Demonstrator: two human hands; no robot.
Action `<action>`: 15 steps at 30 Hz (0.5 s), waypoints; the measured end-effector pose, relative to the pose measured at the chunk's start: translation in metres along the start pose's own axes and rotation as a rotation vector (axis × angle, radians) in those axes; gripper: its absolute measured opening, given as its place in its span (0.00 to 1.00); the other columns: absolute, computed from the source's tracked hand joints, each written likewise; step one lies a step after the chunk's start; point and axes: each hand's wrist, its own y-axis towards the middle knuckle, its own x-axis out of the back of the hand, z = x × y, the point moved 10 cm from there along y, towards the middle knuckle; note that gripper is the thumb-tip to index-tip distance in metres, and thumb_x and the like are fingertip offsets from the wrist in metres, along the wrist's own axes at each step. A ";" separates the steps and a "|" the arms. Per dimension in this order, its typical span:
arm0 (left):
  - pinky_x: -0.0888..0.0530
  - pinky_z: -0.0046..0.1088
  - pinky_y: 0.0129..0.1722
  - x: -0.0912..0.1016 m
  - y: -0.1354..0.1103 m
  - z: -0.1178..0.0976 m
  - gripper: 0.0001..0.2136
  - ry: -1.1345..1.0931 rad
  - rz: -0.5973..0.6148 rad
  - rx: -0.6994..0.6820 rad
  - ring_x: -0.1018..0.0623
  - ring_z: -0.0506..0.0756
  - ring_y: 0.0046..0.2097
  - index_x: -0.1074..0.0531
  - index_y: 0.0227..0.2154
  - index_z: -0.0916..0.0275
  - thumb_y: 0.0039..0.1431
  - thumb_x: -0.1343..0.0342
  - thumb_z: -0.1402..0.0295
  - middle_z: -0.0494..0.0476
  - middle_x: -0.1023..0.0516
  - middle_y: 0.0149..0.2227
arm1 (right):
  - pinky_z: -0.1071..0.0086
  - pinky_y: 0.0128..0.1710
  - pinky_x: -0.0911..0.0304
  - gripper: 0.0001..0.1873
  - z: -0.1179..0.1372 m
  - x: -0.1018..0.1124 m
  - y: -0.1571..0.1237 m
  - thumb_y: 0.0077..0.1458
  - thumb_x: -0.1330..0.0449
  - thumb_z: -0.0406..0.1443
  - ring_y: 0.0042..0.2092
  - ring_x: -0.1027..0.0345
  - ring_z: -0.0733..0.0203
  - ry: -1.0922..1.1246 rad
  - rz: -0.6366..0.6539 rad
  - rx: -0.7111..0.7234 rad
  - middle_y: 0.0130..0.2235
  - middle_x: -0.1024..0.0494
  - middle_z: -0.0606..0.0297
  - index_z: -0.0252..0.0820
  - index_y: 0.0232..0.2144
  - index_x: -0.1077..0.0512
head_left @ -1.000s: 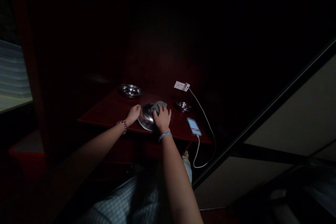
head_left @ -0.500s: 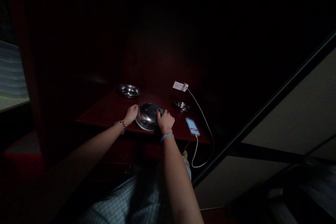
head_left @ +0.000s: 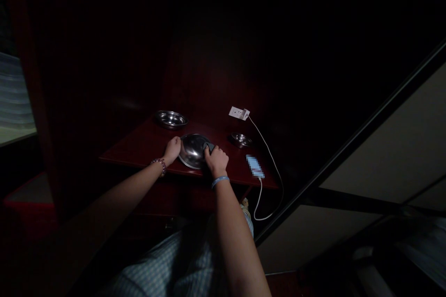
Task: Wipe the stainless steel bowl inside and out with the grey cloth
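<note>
My left hand (head_left: pixel 172 150) is closed on the left rim of a shiny metal bowl (head_left: pixel 191 152), which is turned with its rounded outside upward over the table's front part. At the bowl's right side, my right hand (head_left: pixel 217 161) grips a small dark grey pad (head_left: pixel 210 147) and presses it to the metal. Whether that pad is cloth or sponge is too dark to tell. Behind and to the left rests a second metal bowl (head_left: pixel 170 119), open side up. A smaller metal bowl (head_left: pixel 240 139) stands to the right of my right hand.
The bowls are on a dark red table (head_left: pixel 128 148). A phone (head_left: pixel 255 166) with a blurred screen lies at its right end. A white cable (head_left: pixel 269 151) runs from it to a plug in a white wall socket (head_left: pixel 236 112). Stacked pale containers (head_left: pixel 14 93) stand far left.
My right hand and the grey pad have shifted slightly left and up over the bowl. The bowl has moved a little the same way, with my left hand still on its rim.
</note>
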 end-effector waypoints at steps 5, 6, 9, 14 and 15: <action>0.31 0.32 0.39 0.003 0.001 0.002 0.14 -0.005 -0.028 0.017 0.28 0.57 0.33 0.36 0.22 0.55 0.64 0.52 0.72 0.52 0.30 0.25 | 0.58 0.51 0.29 0.36 0.005 0.002 -0.003 0.74 0.55 0.55 0.53 0.19 0.42 0.016 0.023 0.035 0.50 0.16 0.36 0.29 0.51 0.20; 0.30 0.32 0.39 0.004 0.001 0.003 0.14 0.001 -0.035 0.019 0.28 0.57 0.33 0.36 0.22 0.55 0.64 0.53 0.72 0.52 0.29 0.25 | 0.58 0.51 0.29 0.38 0.006 0.003 -0.003 0.75 0.56 0.55 0.53 0.19 0.42 0.019 0.027 0.040 0.50 0.16 0.36 0.29 0.50 0.19; 0.29 0.33 0.41 0.005 0.003 0.004 0.13 0.004 -0.055 0.017 0.27 0.57 0.33 0.36 0.23 0.55 0.64 0.53 0.71 0.53 0.28 0.26 | 0.57 0.51 0.29 0.40 0.010 0.004 -0.005 0.76 0.61 0.54 0.53 0.19 0.42 0.021 0.031 0.055 0.49 0.16 0.37 0.30 0.48 0.18; 0.28 0.36 0.43 0.005 0.006 0.009 0.11 -0.026 -0.070 0.012 0.27 0.59 0.34 0.36 0.24 0.54 0.63 0.54 0.69 0.54 0.29 0.26 | 0.58 0.50 0.28 0.38 0.018 0.003 -0.005 0.77 0.62 0.48 0.51 0.18 0.44 0.006 0.023 0.091 0.48 0.15 0.39 0.33 0.46 0.17; 0.28 0.36 0.43 0.004 0.006 0.010 0.11 -0.029 -0.069 0.014 0.26 0.59 0.34 0.36 0.24 0.54 0.63 0.53 0.69 0.54 0.29 0.26 | 0.59 0.50 0.28 0.36 0.020 0.003 -0.006 0.77 0.62 0.46 0.51 0.18 0.44 -0.001 0.021 0.102 0.48 0.15 0.39 0.33 0.46 0.17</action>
